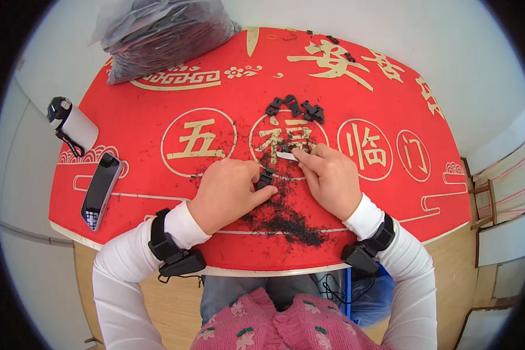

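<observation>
My left hand (pixel 226 191) is closed on a small black plastic buckle (pixel 266 177), pinched between thumb and fingers just above the tablecloth. To its right, my right hand (pixel 334 178) grips a short blade (pixel 286 156), pale and flat, its tip pointing left toward the buckle; the handle is hidden in my fingers. Dark shavings (pixel 294 227) lie in a heap under and between my hands, with finer bits scattered around. Beyond my hands sit several more black buckles (pixel 292 105) in a loose group.
A red tablecloth (pixel 134 140) with gold patterns covers the table. At the far left stands a bulging clear bag (pixel 169 44) of dark pieces. A white bottle with a black lid (pixel 79 125) and a phone (pixel 101 189) lie on the left. Small black pieces (pixel 332 39) rest by the far edge.
</observation>
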